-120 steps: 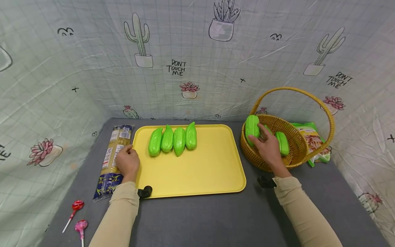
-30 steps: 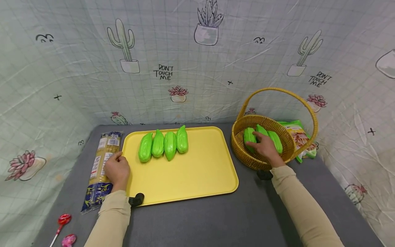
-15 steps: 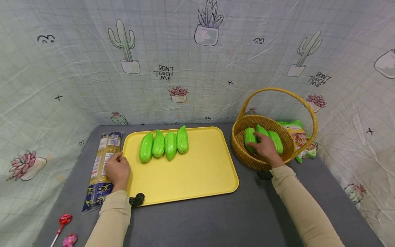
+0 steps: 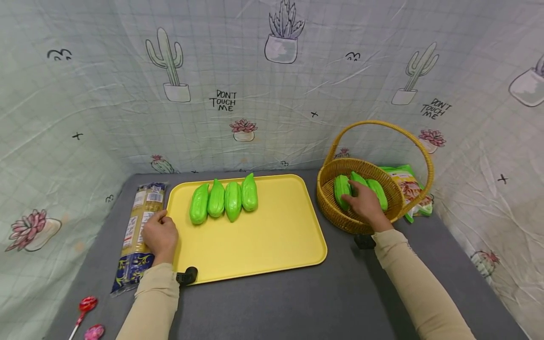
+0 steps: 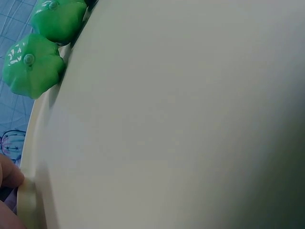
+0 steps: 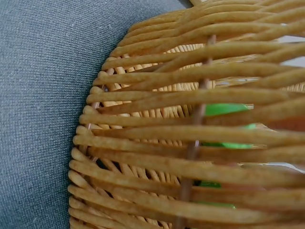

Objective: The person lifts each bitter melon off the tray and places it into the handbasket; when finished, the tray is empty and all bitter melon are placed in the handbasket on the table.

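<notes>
Inside the wicker basket (image 4: 337, 219) at the right, my right hand (image 4: 366, 203) reaches down and holds the leftmost green ridged gourd (image 4: 341, 189), thumb and fingers at its right side. Two more gourds lie beside it, partly hidden by the hand. My left hand (image 4: 160, 236) grips the left rim of the yellow tray (image 4: 263, 241); in the left wrist view its fingertips (image 5: 12, 174) meet that rim. Several like gourds (image 4: 233, 202) lie in a row along the tray's back left. Weave blocks most of the right hand in the right wrist view.
A clear packet of noodles (image 4: 140, 231) lies left of the tray, partly under the left hand. Two lollipops (image 4: 88, 303) are at the front left. A green-edged food bag (image 4: 410, 189) stands behind the basket, whose tall handle (image 4: 378, 123) arches overhead. Printed cloth walls enclose the table.
Four seconds ago the right hand held the gourd up at the basket's left rim; now hand and gourd are lower, inside it. The left hand stays at the tray's rim.
</notes>
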`<act>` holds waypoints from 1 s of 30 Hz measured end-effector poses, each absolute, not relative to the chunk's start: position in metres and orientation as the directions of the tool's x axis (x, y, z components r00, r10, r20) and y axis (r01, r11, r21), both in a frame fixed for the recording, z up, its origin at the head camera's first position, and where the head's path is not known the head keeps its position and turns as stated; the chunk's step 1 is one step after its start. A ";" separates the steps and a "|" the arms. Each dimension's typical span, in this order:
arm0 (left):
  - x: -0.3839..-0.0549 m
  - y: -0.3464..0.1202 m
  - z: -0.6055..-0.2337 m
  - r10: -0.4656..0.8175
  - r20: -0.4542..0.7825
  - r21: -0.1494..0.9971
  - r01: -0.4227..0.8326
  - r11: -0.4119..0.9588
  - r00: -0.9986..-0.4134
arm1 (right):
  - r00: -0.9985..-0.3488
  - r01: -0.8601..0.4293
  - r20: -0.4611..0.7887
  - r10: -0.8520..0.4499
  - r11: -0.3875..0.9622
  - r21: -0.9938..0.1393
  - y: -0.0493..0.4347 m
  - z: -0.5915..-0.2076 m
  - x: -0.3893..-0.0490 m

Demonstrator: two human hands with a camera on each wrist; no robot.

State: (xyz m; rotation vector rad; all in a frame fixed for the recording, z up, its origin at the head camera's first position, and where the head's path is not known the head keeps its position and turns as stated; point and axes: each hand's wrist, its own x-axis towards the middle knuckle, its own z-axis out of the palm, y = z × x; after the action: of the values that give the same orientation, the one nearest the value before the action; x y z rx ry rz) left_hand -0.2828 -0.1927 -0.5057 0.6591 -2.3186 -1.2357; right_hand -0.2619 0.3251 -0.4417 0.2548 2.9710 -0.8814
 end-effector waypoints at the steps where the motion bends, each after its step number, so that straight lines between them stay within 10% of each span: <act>1: -0.283 -0.193 -0.506 -0.588 0.145 0.848 -0.207 0.489 -0.795 | -0.986 0.167 -0.078 0.149 0.823 -0.543 0.325 -0.441 -0.261; 30: -0.283 -0.193 -0.505 -0.583 0.131 0.846 -0.216 0.488 -0.802 | -0.958 -0.120 0.263 0.114 0.673 -0.730 0.274 -0.410 -0.251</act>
State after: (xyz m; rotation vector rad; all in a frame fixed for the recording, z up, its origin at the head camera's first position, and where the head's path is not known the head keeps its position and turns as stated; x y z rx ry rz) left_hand -0.2828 -0.1929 -0.5054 0.6643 -2.3352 -1.2438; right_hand -0.2512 0.2740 -0.4104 -0.0053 3.1323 -1.4029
